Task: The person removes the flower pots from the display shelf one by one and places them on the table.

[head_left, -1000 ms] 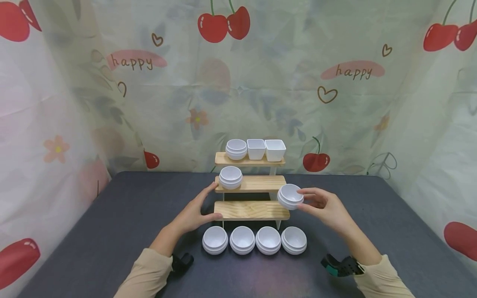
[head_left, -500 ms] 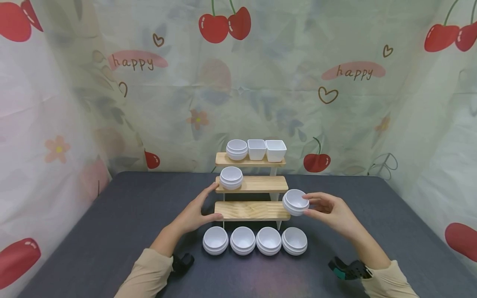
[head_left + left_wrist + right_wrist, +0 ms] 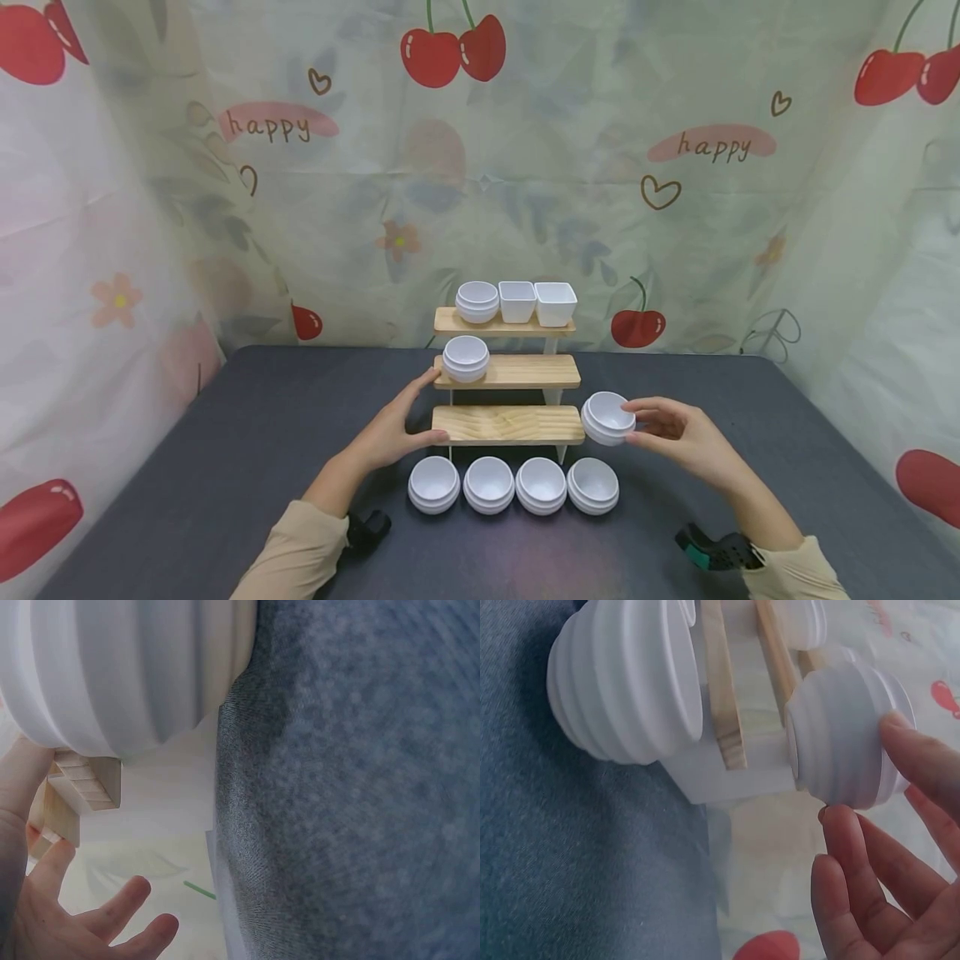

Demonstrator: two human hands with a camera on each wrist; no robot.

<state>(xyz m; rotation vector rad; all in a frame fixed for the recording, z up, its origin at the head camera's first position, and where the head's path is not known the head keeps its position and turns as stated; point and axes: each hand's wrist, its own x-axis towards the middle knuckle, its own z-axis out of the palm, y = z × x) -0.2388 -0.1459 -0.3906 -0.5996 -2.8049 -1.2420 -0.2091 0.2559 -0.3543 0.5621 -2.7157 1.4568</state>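
Observation:
My right hand (image 3: 686,435) pinches a small round white bowl (image 3: 606,419) by its right side, thumb and fingertips at the rim. The bowl hangs just right of the lowest shelf of a three-tier wooden display stand (image 3: 507,426). In the right wrist view the held bowl (image 3: 844,739) shows ridged sides and leans over. My left hand (image 3: 392,427) rests against the stand's left end, thumb at the lowest shelf and index finger at the middle one. Its other fingers (image 3: 124,904) are spread in the left wrist view. One round bowl (image 3: 465,359) sits at the left of the middle shelf.
Several matching bowls (image 3: 489,485) stand in a row on the dark tabletop (image 3: 300,392) before the stand. The top shelf bears a round bowl (image 3: 477,302) and two square bowls (image 3: 555,304). A cherry-print cloth (image 3: 525,125) hangs behind and at both sides.
My right hand has carried the bowl right and downward, from overlapping the lowest shelf's right end to beside it. My left hand has stayed at the stand.

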